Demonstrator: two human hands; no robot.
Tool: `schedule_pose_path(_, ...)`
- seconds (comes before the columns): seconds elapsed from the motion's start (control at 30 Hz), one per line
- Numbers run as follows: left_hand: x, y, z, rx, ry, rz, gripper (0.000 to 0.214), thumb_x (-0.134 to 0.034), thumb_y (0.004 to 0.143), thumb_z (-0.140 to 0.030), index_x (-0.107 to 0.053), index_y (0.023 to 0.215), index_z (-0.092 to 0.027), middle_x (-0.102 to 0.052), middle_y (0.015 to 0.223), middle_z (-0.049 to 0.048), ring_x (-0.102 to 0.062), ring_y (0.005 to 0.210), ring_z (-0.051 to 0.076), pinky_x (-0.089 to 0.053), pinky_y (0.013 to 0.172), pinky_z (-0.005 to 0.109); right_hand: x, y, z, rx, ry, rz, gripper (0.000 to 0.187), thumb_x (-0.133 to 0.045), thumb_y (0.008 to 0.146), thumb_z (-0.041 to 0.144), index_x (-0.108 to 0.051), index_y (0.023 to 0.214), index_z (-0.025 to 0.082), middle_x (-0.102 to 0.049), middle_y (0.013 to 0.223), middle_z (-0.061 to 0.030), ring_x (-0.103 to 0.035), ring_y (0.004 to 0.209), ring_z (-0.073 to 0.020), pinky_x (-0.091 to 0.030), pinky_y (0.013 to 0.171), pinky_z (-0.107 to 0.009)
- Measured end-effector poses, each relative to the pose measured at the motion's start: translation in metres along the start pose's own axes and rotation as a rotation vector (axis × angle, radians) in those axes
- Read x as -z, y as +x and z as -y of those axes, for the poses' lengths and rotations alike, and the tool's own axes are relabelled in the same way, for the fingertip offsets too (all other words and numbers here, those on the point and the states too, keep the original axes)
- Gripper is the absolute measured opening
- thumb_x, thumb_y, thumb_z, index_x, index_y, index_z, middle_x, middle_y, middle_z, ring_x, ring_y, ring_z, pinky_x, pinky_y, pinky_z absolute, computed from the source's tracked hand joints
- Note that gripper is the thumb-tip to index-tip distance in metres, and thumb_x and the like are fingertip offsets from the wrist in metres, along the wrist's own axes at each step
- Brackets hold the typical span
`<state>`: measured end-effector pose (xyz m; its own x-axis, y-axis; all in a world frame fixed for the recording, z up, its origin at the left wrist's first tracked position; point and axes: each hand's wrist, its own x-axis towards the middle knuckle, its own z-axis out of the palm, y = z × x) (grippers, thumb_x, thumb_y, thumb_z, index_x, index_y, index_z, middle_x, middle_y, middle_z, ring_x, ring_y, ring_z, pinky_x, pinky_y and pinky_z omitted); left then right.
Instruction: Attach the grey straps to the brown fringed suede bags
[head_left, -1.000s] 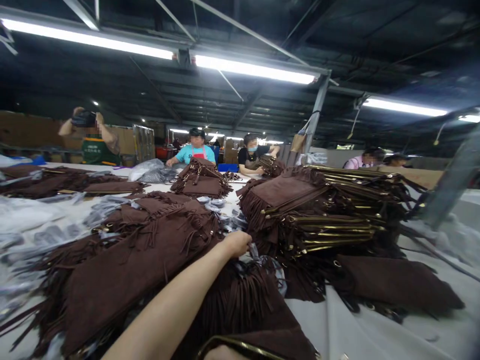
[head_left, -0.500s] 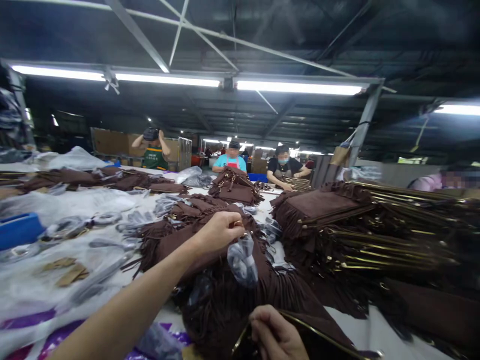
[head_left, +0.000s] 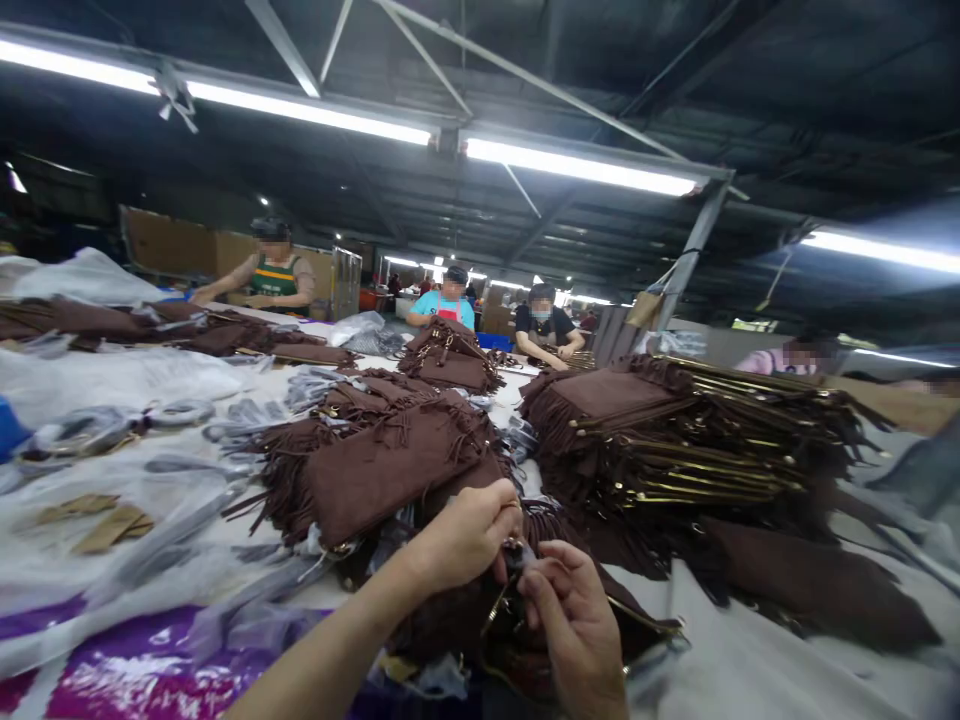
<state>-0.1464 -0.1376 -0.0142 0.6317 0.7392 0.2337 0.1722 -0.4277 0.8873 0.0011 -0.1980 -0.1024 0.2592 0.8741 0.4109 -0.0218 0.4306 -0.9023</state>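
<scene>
Fingers of the left hand (head_left: pixel 469 532) pinch the metal fitting (head_left: pixel 513 544) of a small plastic-wrapped piece (head_left: pixel 528 554), held between the hands above a brown bag (head_left: pixel 517 662) whose zip (head_left: pixel 493 608) lies open; fingers of the right hand (head_left: pixel 576 612) close on the wrapping. Along the bench (head_left: pixel 511 396), from the left, lie shiny purple plastic (head_left: pixel 172 655), a fringed bag (head_left: pixel 397 465) beyond the left wrist, then a tall stack of brown bags (head_left: pixel 697 440) with gold zips (head_left: pixel 705 485).
</scene>
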Motion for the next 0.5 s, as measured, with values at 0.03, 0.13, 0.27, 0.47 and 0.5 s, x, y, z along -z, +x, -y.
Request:
schedule_pose_path(0.03, -0.002, 0.000, -0.004, 0.027, 0.063, 0.012, 0.019, -0.037, 0.096, -0.033, -0.043, 0.082, -0.021, -0.057, 0.068, -0.0033, -0.058, 0.048, 0.010, -0.035, 0.043, 0.017, 0.001, -0.001, 0.000, -0.007, 0.002, 0.004, 0.037, -0.073, 0.082, 0.045, -0.055, 0.106, 0.024, -0.061, 0.063, 0.0046, -0.051, 0.046, -0.0104, -0.042, 0.045, -0.019)
schedule_pose_path(0.13, -0.010, -0.003, -0.010, 0.077, 0.226, 0.010, 0.019, -0.034, 0.097, -0.032, -0.044, 0.084, -0.022, -0.056, 0.067, -0.0031, -0.057, 0.053, 0.011, -0.034, 0.046, 0.019, 0.004, -0.009, -0.003, -0.043, 0.002, -0.007, 0.045, -0.071, 0.083, 0.045, -0.055, 0.119, 0.023, -0.058, 0.061, 0.0056, -0.047, 0.045, -0.0096, -0.039, 0.043, -0.019)
schedule_pose_path(0.27, -0.020, -0.010, -0.011, 0.013, 0.474, -0.004, 0.022, -0.035, 0.099, -0.031, -0.046, 0.081, -0.022, -0.057, 0.069, -0.0003, -0.053, 0.061, 0.014, -0.033, 0.055, 0.023, 0.005, -0.020, -0.001, -0.101, -0.045, 0.037, 0.060, -0.071, 0.083, 0.046, -0.053, 0.135, 0.021, -0.056, 0.064, 0.0051, -0.046, 0.051, -0.0104, -0.039, 0.046, -0.020)
schedule_pose_path(0.47, -0.026, -0.020, -0.016, 0.020, 0.631, 0.085, 0.018, -0.039, 0.098, -0.032, -0.052, 0.089, -0.022, -0.061, 0.074, 0.0023, -0.056, 0.068, 0.018, -0.032, 0.056, 0.026, 0.009, -0.020, 0.009, -0.212, 0.089, 0.035, 0.034, -0.077, 0.076, 0.049, -0.073, 0.095, 0.021, -0.060, 0.068, 0.0013, -0.053, 0.062, -0.0131, -0.045, 0.055, -0.021)
schedule_pose_path(0.5, -0.024, -0.021, -0.016, 0.000, 0.656, 0.104, 0.016, -0.046, 0.096, -0.035, -0.053, 0.092, -0.022, -0.062, 0.077, 0.0028, -0.057, 0.071, 0.020, -0.033, 0.058, 0.026, 0.011, -0.019, 0.009, -0.214, 0.117, 0.038, 0.031, -0.077, 0.076, 0.048, -0.072, 0.089, 0.021, -0.060, 0.067, 0.0014, -0.052, 0.061, -0.0125, -0.044, 0.054, -0.020)
